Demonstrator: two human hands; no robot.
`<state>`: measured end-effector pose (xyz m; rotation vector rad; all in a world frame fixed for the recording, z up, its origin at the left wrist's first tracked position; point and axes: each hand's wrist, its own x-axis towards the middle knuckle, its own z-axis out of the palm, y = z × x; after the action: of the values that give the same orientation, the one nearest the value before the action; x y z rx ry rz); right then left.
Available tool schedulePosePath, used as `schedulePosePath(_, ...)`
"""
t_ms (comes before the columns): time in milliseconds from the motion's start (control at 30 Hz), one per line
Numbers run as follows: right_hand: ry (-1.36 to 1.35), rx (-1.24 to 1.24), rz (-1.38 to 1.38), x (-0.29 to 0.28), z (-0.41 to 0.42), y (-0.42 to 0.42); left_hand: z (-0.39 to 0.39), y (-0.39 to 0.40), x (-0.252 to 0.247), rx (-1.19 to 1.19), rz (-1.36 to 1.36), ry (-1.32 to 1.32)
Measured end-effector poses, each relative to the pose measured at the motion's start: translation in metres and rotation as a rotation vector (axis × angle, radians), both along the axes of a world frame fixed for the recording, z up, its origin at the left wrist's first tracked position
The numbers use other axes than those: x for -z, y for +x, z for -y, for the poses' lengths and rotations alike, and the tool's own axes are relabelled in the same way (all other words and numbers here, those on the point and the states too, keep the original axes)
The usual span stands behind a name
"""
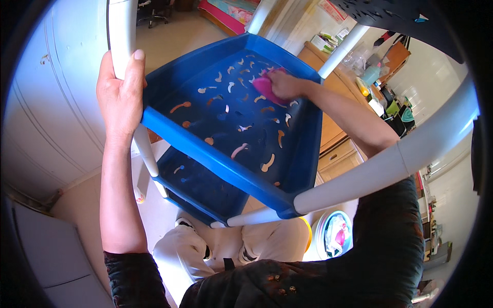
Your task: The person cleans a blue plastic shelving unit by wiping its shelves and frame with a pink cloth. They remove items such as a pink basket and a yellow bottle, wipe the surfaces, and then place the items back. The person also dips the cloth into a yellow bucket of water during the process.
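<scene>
Before me stands a multi-tier shelf rack with blue plastic shelves and white tubular posts. My left hand point(121, 92) grips the near left white post point(122, 36) just above the tray's corner. A pink cloth point(263, 87) is bunched in my right hand point(287, 84), pressed to the floor of the upper blue shelf point(215, 152) toward its far right side. Curved cut-out slots point(267, 163) pierce that shelf, and light shows through them. Below it sits a second blue shelf point(208, 196). Part of a dark top shelf point(400, 19) hangs overhead at the upper right.
Along the right wall runs a wooden cabinet point(327, 154) topped with bottles and clutter. A round bin point(334, 235) with a liner and some waste stands on the floor near my right side. At the left are a pale door point(57, 96) and a grey cabinet point(57, 250). A bed point(231, 15) is beyond.
</scene>
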<state>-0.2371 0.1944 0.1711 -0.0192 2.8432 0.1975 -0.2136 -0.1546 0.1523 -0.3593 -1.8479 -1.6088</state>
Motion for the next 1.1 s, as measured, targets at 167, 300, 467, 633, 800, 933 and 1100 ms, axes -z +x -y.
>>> schedulePosePath(167,-0.120,-0.469,-0.013,-0.012,0.095,0.096,-0.004,0.003,-0.003,-0.001,0.000,0.026)
schedulePosePath(300,-0.336,-0.896,-0.166,0.001,0.139,0.083,-0.003,0.002,-0.003,0.021,0.011,0.046)
schedulePosePath(467,-0.433,-0.796,-0.296,0.013,0.122,0.007,-0.007,0.003,-0.004,0.079,-0.002,0.070)
schedulePosePath(633,-0.396,-0.717,-0.356,0.022,0.059,-0.047,-0.003,0.004,0.001,0.041,-0.003,0.056)
schedulePosePath(800,-0.164,-0.421,-0.406,0.019,-0.028,-0.098,-0.009,0.001,0.004,0.043,-0.051,0.033)
schedulePosePath(933,-0.078,-0.300,-0.443,0.022,-0.048,-0.127,-0.007,0.001,0.003,0.062,-0.088,0.025)
schedulePosePath(1100,-0.596,0.196,-0.771,0.006,-0.015,-0.142,-0.003,0.000,0.004,0.076,-0.102,0.034)
